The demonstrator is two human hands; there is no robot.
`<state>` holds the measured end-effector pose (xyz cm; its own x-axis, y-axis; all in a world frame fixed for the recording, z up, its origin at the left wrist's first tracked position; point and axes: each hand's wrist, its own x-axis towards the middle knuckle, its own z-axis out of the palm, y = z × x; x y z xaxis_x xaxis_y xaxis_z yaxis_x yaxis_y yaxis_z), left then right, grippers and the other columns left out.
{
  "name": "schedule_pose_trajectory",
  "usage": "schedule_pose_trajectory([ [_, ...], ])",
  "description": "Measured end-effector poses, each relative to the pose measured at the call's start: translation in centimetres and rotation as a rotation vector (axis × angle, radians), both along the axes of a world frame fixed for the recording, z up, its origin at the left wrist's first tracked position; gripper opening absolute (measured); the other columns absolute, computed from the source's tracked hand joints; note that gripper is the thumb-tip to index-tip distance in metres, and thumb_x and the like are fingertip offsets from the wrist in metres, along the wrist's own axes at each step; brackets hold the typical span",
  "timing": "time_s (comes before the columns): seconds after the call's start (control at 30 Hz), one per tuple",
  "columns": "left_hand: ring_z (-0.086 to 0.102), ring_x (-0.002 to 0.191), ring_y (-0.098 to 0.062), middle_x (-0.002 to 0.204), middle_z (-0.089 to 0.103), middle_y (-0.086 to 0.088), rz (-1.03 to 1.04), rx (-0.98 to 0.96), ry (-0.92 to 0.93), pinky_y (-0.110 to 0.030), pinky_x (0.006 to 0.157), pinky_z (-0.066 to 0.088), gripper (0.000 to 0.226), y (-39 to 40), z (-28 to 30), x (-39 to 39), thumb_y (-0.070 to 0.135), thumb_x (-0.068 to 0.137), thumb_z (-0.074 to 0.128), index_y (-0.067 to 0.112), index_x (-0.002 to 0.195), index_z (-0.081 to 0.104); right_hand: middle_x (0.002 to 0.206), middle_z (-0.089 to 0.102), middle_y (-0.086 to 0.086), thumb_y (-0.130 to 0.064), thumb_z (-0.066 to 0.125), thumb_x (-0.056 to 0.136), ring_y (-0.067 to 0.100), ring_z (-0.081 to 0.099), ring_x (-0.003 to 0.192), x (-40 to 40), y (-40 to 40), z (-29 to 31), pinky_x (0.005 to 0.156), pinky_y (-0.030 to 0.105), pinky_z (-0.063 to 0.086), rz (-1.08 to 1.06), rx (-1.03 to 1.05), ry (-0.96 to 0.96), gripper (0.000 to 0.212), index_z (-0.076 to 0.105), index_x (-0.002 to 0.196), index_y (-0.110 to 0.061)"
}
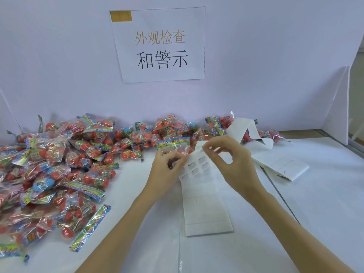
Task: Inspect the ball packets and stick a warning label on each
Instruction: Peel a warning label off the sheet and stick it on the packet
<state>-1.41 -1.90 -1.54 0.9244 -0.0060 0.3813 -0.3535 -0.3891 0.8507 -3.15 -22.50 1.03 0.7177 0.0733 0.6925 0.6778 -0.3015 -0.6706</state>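
Observation:
A ball packet (173, 145) of red balls with a colourful header is gripped in my left hand (167, 166) above the white table. Just right of it, my right hand (230, 162) pinches a small white label (204, 148) at the top of the label strip (204, 194). The strip runs from my hands down onto the table; several printed labels show on it near my fingers.
A large heap of ball packets (49, 170) covers the left of the table, and more packets (177, 129) line the back wall. Folded label strip (281, 164) lies right of my hands. A paper sign (159, 46) hangs on the back panel.

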Motion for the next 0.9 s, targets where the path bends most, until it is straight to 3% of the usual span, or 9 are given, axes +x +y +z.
schedule_pose_trajectory([
  [0.1, 0.058, 0.076, -0.002, 0.087, 0.059, 0.016, 0.011, -0.18, -0.02, -0.019, 0.067, 0.049, 0.034, 0.3, 0.7, 0.0, 0.034, 0.105, 0.057, 0.015, 0.088, 0.078, 0.103, 0.074, -0.01, -0.006, 0.068, 0.099, 0.02, 0.068, 0.094, 0.0, -0.3, 0.1, 0.082, 0.029, 0.055, 0.001, 0.083, 0.085, 0.024, 0.074, 0.1, -0.029],
  [0.17, 0.064, 0.088, -0.007, 0.106, 0.065, 0.016, 0.032, -0.207, -0.037, -0.027, 0.076, 0.054, 0.017, 1.1, 1.1, 0.0, 0.021, 0.103, 0.065, 0.029, 0.1, 0.079, 0.101, 0.075, -0.015, -0.004, 0.064, 0.101, 0.014, 0.068, 0.092, 0.1, -0.5, 0.2, 0.081, 0.027, 0.054, -0.011, 0.09, 0.124, 0.026, 0.075, 0.1, -0.028],
  [0.23, 0.065, 0.107, -0.019, 0.126, 0.064, 0.018, 0.015, -0.182, -0.02, -0.031, 0.084, 0.056, 0.036, 1.8, 1.2, 0.1, 0.008, 0.096, 0.071, 0.041, 0.108, 0.077, 0.098, 0.075, -0.015, -0.004, 0.063, 0.101, 0.008, 0.065, 0.086, 0.1, -0.7, 0.6, 0.077, 0.023, 0.051, -0.013, 0.122, 0.139, 0.027, 0.076, 0.1, -0.028],
  [0.33, 0.068, 0.093, -0.009, 0.131, 0.066, 0.023, -0.076, -0.262, 0.005, -0.022, 0.071, 0.055, 0.046, 1.9, 1.6, -0.1, 0.002, 0.095, 0.069, 0.043, 0.117, 0.073, 0.091, 0.074, -0.013, -0.005, 0.062, 0.102, 0.01, 0.061, 0.079, 0.1, -1.0, 1.0, 0.073, 0.022, 0.048, 0.009, 0.188, 0.169, 0.027, 0.078, 0.104, -0.027],
  [0.4, 0.066, 0.093, -0.003, 0.132, 0.064, 0.023, -0.121, -0.281, -0.019, -0.021, 0.073, 0.056, 0.047, 1.7, 1.8, -0.3, 0.002, 0.097, 0.067, 0.041, 0.123, 0.07, 0.084, 0.07, -0.004, -0.004, 0.063, 0.101, 0.013, 0.059, 0.076, 0.0, -1.0, 1.1, 0.073, 0.028, 0.049, 0.036, 0.195, 0.219, 0.025, 0.076, 0.111, -0.024],
  [0.47, 0.065, 0.114, -0.013, 0.136, 0.062, 0.021, -0.179, -0.32, -0.016, -0.033, 0.083, 0.061, 0.048, 1.3, 1.8, -0.5, 0.002, 0.1, 0.065, 0.04, 0.128, 0.067, 0.083, 0.068, 0.008, -0.001, 0.065, 0.099, 0.015, 0.061, 0.075, -0.2, -0.8, 1.0, 0.074, 0.032, 0.052, 0.074, 0.15, 0.281, 0.026, 0.073, 0.116, -0.019],
  [0.53, 0.069, 0.11, -0.028, 0.136, 0.062, 0.015, -0.239, -0.388, 0.024, -0.045, 0.085, 0.063, 0.047, 0.9, 1.8, -0.6, 0.0, 0.1, 0.064, 0.036, 0.131, 0.067, 0.081, 0.07, 0.004, 0.0, 0.068, 0.097, 0.015, 0.065, 0.074, -0.4, -0.3, 0.9, 0.073, 0.027, 0.054, 0.13, 0.099, 0.344, 0.029, 0.07, 0.12, -0.017],
  [0.7, 0.075, 0.086, -0.032, 0.127, 0.065, 0.005, -0.305, -0.358, 0.076, -0.041, 0.08, 0.064, 0.045, 0.2, 1.7, -1.1, -0.003, 0.098, 0.066, 0.027, 0.131, 0.068, 0.081, 0.072, 0.003, -0.005, 0.072, 0.096, 0.015, 0.069, 0.075, -0.4, 0.2, 0.1, 0.078, 0.026, 0.056, 0.149, 0.015, 0.403, 0.032, 0.066, 0.124, -0.018],
  [0.9, 0.075, 0.095, -0.03, 0.128, 0.067, 0.003, -0.346, -0.345, 0.114, -0.039, 0.079, 0.064, 0.044, -0.2, 1.6, -1.3, -0.001, 0.1, 0.064, 0.031, 0.13, 0.068, 0.082, 0.074, 0.0, -0.008, 0.075, 0.094, 0.018, 0.072, 0.08, -0.1, 0.3, -0.3, 0.08, 0.026, 0.055, 0.111, 0.008, 0.418, 0.034, 0.066, 0.123, -0.023],
])
